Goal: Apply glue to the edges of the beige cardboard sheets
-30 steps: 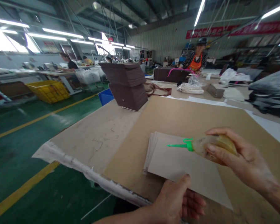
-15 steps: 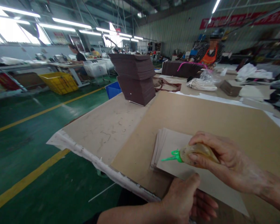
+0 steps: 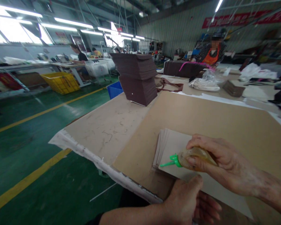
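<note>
My right hand (image 3: 227, 165) is wrapped round a squeeze bottle (image 3: 199, 157) of yellowish liquid, which lies tilted with its green nozzle (image 3: 170, 162) pointing left. The nozzle tip is over the left part of a stack of pale beige sheets (image 3: 175, 147), close to the near left edge; whether it touches cannot be told. At the near edge of the stack is my left hand (image 3: 189, 200), its thumb by the top sheet and its fingers stretched out and apart. The sheets' left edges are slightly fanned.
A tall stack of dark brown pieces (image 3: 139, 81) stands at the table's far left corner. Behind it lie a brown strap (image 3: 170, 85) and plastic-wrapped cloth (image 3: 204, 83). A co-worker in an orange apron (image 3: 210, 57) is across the table. Green floor (image 3: 49, 125) borders the left side.
The bottle in my right hand has shifted slightly left and down, bringing the nozzle tip closer to the stack's near left edge. My left hand stays about where it was.
</note>
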`<state>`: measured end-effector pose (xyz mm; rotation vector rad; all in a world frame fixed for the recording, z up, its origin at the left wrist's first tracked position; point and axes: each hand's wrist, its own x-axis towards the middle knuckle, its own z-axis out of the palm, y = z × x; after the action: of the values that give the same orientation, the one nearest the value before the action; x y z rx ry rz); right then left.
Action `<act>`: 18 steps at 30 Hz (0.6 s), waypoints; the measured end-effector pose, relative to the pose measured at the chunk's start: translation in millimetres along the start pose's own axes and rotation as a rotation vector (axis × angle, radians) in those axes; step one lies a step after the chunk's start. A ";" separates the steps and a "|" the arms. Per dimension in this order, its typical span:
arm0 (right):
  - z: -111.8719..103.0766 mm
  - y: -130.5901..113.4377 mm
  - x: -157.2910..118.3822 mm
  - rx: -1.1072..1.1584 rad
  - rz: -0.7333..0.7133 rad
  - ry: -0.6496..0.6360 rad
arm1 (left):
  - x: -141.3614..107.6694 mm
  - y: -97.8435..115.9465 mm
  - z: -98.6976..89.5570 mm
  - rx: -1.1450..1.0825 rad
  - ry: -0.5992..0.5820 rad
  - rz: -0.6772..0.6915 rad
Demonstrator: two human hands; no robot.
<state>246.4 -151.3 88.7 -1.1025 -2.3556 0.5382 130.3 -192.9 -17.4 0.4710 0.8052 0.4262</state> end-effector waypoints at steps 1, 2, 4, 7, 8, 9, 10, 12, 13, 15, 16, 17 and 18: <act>-0.4 -0.3 0.0 0.004 -0.001 -0.002 | -0.1 0.4 0.4 0.005 0.006 -0.006; -0.9 -0.6 0.1 0.010 -0.004 -0.006 | -0.2 0.8 0.9 0.011 0.011 -0.014; -1.7 -1.1 0.1 0.014 -0.010 -0.016 | 0.0 1.4 1.6 0.019 0.020 -0.034; -2.7 -1.7 0.6 0.002 -0.012 -0.028 | 0.0 2.1 1.8 0.013 0.028 -0.052; -2.9 -1.8 1.0 -0.005 -0.009 -0.031 | -0.3 2.5 1.9 0.011 0.030 -0.052; -3.1 -1.8 1.5 -0.009 -0.006 -0.034 | -0.8 3.0 1.9 0.009 0.033 -0.053; -3.2 -1.6 2.3 -0.013 -0.001 -0.034 | -1.5 3.7 2.1 0.007 0.037 -0.054; -3.1 -0.8 4.1 -0.024 0.011 -0.033 | -3.1 5.5 3.0 0.001 0.044 -0.062; -2.9 -0.2 5.0 -0.028 0.017 -0.034 | -3.8 6.5 3.7 -0.004 0.047 -0.069; -2.7 1.2 7.0 -0.031 0.020 -0.043 | -4.9 8.4 5.2 -0.004 0.056 -0.089; -2.8 2.0 8.0 -0.032 0.020 -0.045 | -5.3 9.2 5.9 0.000 0.058 -0.095; -3.0 2.9 8.9 -0.033 0.015 -0.044 | -5.6 9.9 6.5 0.005 0.060 -0.101; -3.4 3.9 9.7 -0.035 0.012 -0.039 | -5.8 10.4 7.0 0.012 0.062 -0.108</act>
<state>245.2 -140.8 91.8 -1.1327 -2.4015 0.5286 130.1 -189.2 -4.1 0.4249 0.8891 0.3378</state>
